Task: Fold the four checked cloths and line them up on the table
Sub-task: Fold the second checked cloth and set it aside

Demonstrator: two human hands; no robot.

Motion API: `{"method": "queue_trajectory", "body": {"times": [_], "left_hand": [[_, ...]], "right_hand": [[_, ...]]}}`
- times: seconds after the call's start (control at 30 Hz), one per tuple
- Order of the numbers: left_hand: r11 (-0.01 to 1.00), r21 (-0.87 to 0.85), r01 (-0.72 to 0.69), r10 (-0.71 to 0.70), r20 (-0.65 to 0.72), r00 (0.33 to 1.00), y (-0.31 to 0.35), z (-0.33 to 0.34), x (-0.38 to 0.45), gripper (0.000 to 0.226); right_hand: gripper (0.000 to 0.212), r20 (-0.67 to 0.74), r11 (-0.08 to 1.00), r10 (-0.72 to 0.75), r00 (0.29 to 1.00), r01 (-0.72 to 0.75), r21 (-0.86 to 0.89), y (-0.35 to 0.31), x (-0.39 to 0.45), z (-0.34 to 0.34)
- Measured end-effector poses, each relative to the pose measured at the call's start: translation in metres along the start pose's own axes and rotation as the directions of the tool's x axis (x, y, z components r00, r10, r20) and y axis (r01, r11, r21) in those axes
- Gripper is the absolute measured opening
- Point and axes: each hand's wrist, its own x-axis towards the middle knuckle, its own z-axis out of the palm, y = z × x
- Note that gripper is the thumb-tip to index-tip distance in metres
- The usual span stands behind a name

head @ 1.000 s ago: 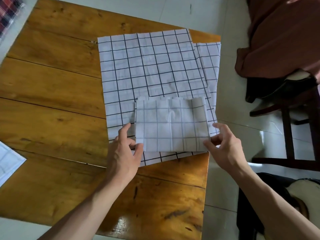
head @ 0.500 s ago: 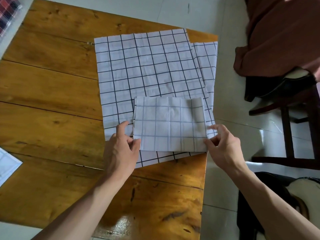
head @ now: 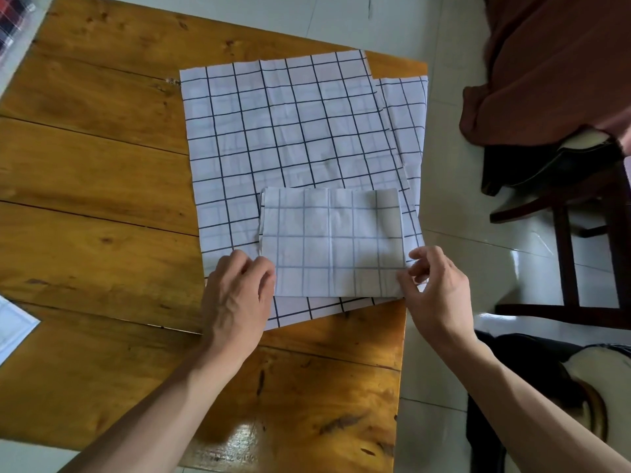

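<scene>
Pinching folded cloth (head: 333, 242) edges, left hand (head: 235, 295), right hand (head: 435, 295)

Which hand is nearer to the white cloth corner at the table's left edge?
Left. The left hand holds the folded cloth mid-table, on the side toward that cloth corner; the right hand is beyond the folded cloth, near the table's right edge.

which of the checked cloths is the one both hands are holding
The small folded cloth, gripped by the left hand and right hand; the unfolded cloths lie flat beneath it.
</scene>
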Motion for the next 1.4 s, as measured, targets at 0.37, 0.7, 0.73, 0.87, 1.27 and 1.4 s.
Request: {"method": "queue_trajectory", "body": {"times": [0.37,0.7,0.73,0.87,1.27,1.4], "left_hand": [[0.998,0.024,-0.050,0.049,0.033,0.998,-0.001,0.002,-0.001,0.041],[0.999,0.041,-0.019,0.016,0.059,0.998,0.000,-0.003,0.001,0.043],[0.999,0.042,-0.014,0.012,0.060,0.998,0.001,-0.003,0.001,0.043],[0.999,0.037,0.006,-0.009,0.079,0.997,0.005,-0.005,0.002,0.041],[0.943,0.060,-0.329,0.271,0.442,0.855,0.058,-0.013,0.037,0.082],[0.952,0.036,-0.304,0.254,0.464,0.849,0.053,-0.015,0.037,0.085]], "right_hand": [[0.040,0.302,0.908,-0.385,0.872,0.416,-0.044,-0.042,-0.013,0.049],[0.065,0.415,0.846,-0.402,0.816,0.504,-0.174,-0.017,0.000,0.057],[0.067,0.425,0.842,-0.382,0.820,0.499,-0.206,-0.010,0.001,0.051],[0.075,0.447,0.833,-0.317,0.836,0.471,-0.289,0.005,0.007,0.037],[0.106,0.520,0.855,-0.208,0.829,0.412,-0.315,-0.002,0.032,0.022],[0.123,0.553,0.850,-0.169,0.816,0.405,-0.338,-0.005,0.048,0.017]]}}
